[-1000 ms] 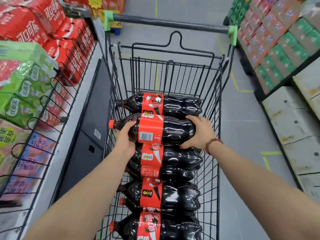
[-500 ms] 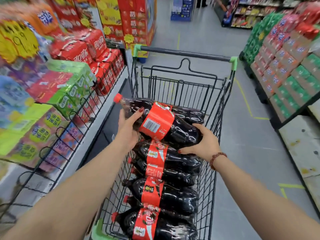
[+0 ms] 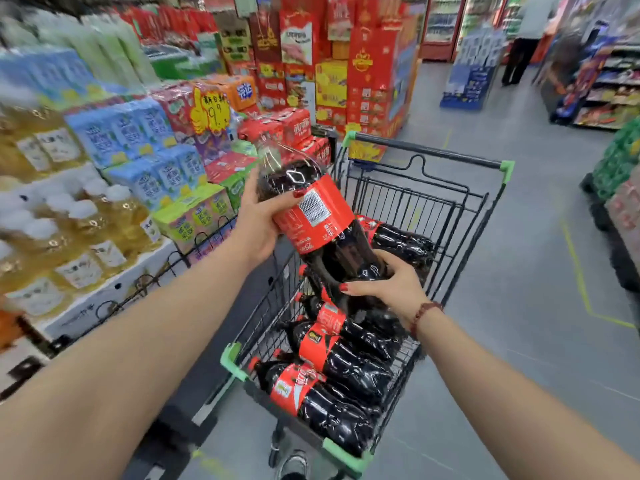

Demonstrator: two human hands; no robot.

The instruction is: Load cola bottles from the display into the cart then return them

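Note:
A large cola bottle with a red label is tilted nearly upright above the black wire cart, neck pointing up and left. My left hand grips its upper body at the label. My right hand cups and grips its base from below. Several more cola bottles lie on their sides in the cart's basket, one at the far end. The held bottle's cap is blurred against the shelf goods.
A display shelf on the left holds yellow drink bottles, blue and green cartons and red cola packs. Stacked red gift boxes stand beyond the cart. Grey aisle floor runs to the right, with green crates and a person standing far back.
Both hands have lifted the cola bottle up out of the cart and tipped it from lying flat to nearly upright. My view has swung up and left toward the display shelf.

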